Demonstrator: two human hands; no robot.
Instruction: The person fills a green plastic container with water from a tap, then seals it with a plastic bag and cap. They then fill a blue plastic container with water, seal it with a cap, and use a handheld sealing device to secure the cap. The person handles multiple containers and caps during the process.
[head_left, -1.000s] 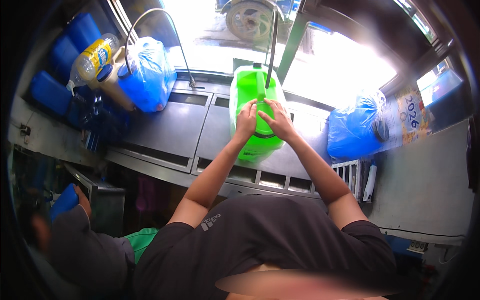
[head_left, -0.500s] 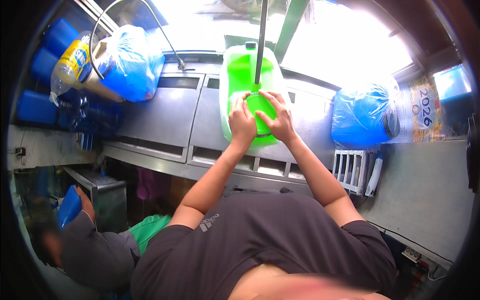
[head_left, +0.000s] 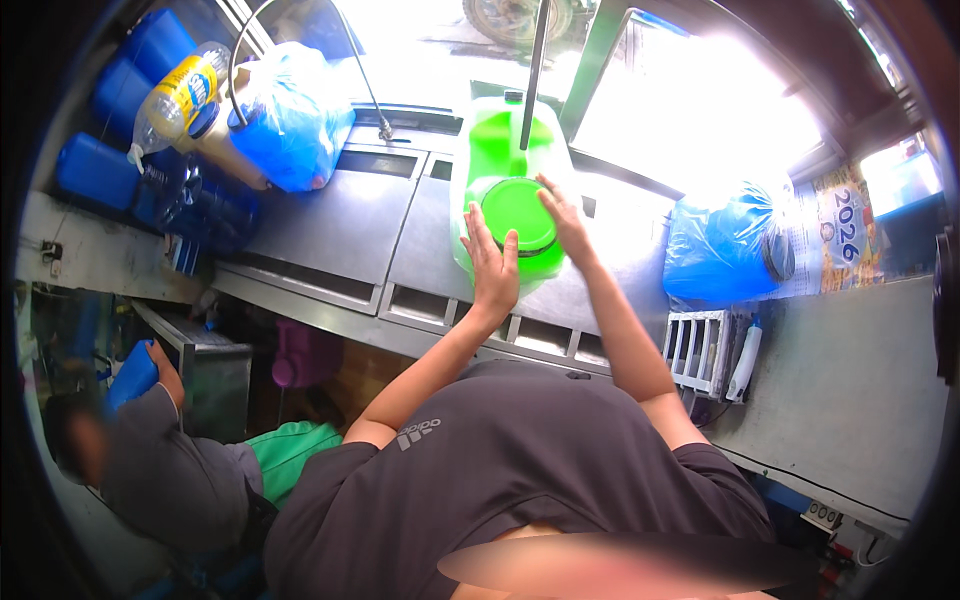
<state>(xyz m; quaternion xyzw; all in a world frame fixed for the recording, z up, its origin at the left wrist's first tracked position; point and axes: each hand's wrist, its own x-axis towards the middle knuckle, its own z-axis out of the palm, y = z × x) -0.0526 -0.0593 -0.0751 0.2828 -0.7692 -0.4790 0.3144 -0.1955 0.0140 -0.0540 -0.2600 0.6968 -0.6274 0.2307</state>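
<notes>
A bright green plastic water jug (head_left: 545, 140) in clear film lies on the metal counter in front of me, with a small black cap (head_left: 513, 96) at its far end. Its wide round green lid (head_left: 518, 212) with a dark rim is at the near end. Along the lid's left and near edge rests my left hand (head_left: 492, 265), fingers stretched and thumb apart. My right hand (head_left: 568, 222) lies at the lid's right edge with its fingers extended. Neither hand grips anything.
Blue film-wrapped jugs stand at left (head_left: 290, 130) and right (head_left: 722, 240). A dark rod (head_left: 536, 80) hangs down over the green jug. A hose (head_left: 365, 75) loops at upper left. Beside a plastic bottle (head_left: 180, 95) are blue containers. At lower left, another person (head_left: 180, 450) holds something blue.
My hands have spread from over the lid to its two sides, baring its top. My left hand has come slightly nearer. The whole view has shifted a little.
</notes>
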